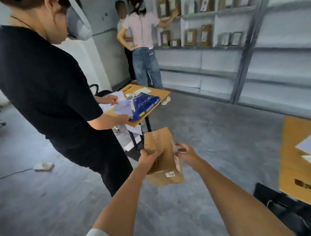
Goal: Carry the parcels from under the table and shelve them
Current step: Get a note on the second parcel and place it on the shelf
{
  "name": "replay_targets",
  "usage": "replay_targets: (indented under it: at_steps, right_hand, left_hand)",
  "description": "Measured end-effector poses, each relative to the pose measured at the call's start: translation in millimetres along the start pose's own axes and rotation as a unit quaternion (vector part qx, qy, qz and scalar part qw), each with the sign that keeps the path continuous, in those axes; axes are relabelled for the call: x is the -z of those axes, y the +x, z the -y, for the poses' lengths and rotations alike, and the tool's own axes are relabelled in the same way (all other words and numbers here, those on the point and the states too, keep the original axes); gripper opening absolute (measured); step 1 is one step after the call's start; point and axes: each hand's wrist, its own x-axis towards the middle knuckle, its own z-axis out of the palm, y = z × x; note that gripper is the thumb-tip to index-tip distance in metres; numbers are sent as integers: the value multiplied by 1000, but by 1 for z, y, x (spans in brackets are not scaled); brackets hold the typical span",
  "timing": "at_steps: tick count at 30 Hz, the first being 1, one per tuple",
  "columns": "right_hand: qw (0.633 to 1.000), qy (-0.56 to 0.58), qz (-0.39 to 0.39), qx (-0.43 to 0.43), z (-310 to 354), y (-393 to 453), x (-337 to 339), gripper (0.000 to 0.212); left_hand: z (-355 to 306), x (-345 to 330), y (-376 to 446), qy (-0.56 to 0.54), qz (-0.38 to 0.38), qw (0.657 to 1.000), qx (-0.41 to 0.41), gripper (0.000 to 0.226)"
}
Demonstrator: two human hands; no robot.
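I hold a brown cardboard parcel (161, 153) out in front of me above the grey floor; it bears clear tape and a small white label near its lower end. My left hand (149, 157) grips its left edge. My right hand (185, 152) is at its right side, fingers spread against the edge; whether it grips is unclear. Grey shelves (210, 47) stand along the far wall, with several brown parcels (190, 37) upright on the upper levels.
A person in black (49, 89) stands close on my left, sorting papers on a small wooden table (161, 93). Another person in a pink top (143, 35) reaches to the shelves. A second wooden table (293, 162) is at right, with black bags (286, 206) under it.
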Motion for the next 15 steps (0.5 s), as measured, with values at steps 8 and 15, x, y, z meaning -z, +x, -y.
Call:
replay_targets:
  at_steps: [8,15]
  right_hand:
    - [988,23,-87,-125,-12,10,117,93]
    - [963,107,-144,-199,-17,42,187,108]
  left_hand:
    - [-51,-109,36,46,97,994,-23,97]
    - [-96,-192,80,81,214,973,-29,77]
